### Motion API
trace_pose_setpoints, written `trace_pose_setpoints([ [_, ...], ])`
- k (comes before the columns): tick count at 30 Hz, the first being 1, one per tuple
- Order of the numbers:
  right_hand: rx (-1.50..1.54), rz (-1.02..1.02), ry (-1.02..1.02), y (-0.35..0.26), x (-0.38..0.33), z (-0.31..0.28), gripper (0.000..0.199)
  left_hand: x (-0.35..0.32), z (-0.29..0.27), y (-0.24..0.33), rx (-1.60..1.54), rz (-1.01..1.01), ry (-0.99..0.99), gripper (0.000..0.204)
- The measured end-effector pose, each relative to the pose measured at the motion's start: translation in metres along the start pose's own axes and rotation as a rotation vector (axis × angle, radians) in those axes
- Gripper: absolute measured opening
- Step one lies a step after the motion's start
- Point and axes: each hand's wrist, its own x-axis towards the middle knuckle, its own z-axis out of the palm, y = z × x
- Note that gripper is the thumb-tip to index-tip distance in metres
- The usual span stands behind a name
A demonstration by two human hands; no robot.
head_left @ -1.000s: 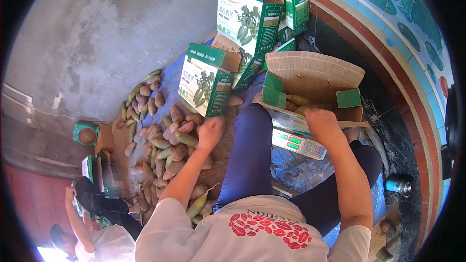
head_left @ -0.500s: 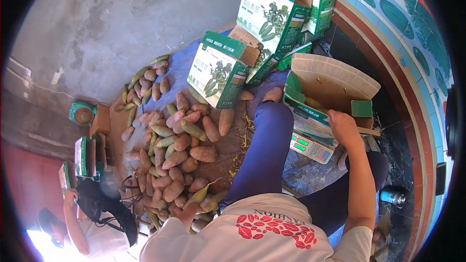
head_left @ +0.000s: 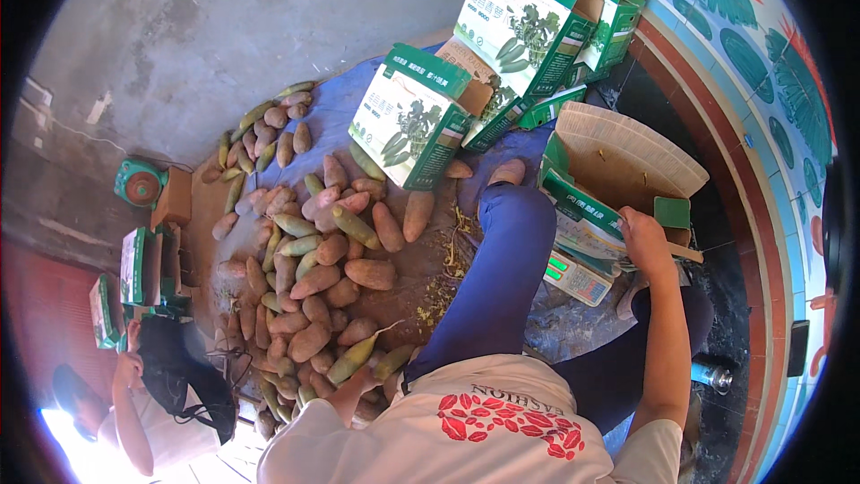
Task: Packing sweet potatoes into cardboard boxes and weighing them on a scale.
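Note:
My right hand (head_left: 643,237) is closed over the near rim of an open green-and-white carton (head_left: 587,215) at the right. The carton rests on an electronic scale (head_left: 578,281) with lit green displays, between my legs. At the lower left, my left hand (head_left: 356,385) is down at the near edge of a big heap of radishes (head_left: 309,282), green and brownish-red with soil on them. Its fingers are hidden, so any hold does not show. A green radish with a thin root tail (head_left: 356,358) lies just beyond it.
Several printed green-and-white cartons (head_left: 403,121) stand behind the heap on a blue sheet (head_left: 345,121). At the far left are a green round device (head_left: 141,184), more cartons (head_left: 141,264) and another person (head_left: 125,394) beside a black bag (head_left: 184,367). A blue can (head_left: 712,376) lies at the right.
My view has shifted slightly, so the far cartons appear farther right and the left-side things farther left. My right hand keeps hold of the carton; my left hand stays by the heap.

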Motion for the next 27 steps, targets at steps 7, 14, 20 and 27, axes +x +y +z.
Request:
trace_pose_setpoints([
  [7, 0.006, 0.006, 0.017, 0.001, 0.000, 0.004, 0.012, 0.005, -0.008, 0.043, -0.040, -0.260, -0.368, 0.044],
  [14, 0.024, -0.004, 0.040, -0.001, -0.001, -0.001, 0.011, -0.005, -0.036, 0.060, -0.012, -0.076, -0.087, 0.027],
  [20, 0.024, 0.000, 0.018, -0.002, -0.002, 0.000, 0.010, -0.001, -0.109, 0.120, -0.176, -0.086, -0.323, 0.040],
  [27, -0.019, -0.024, -0.010, -0.006, -0.009, 0.000, 0.010, -0.055, -0.218, 0.245, -0.574, 0.197, 0.103, 0.028],
])
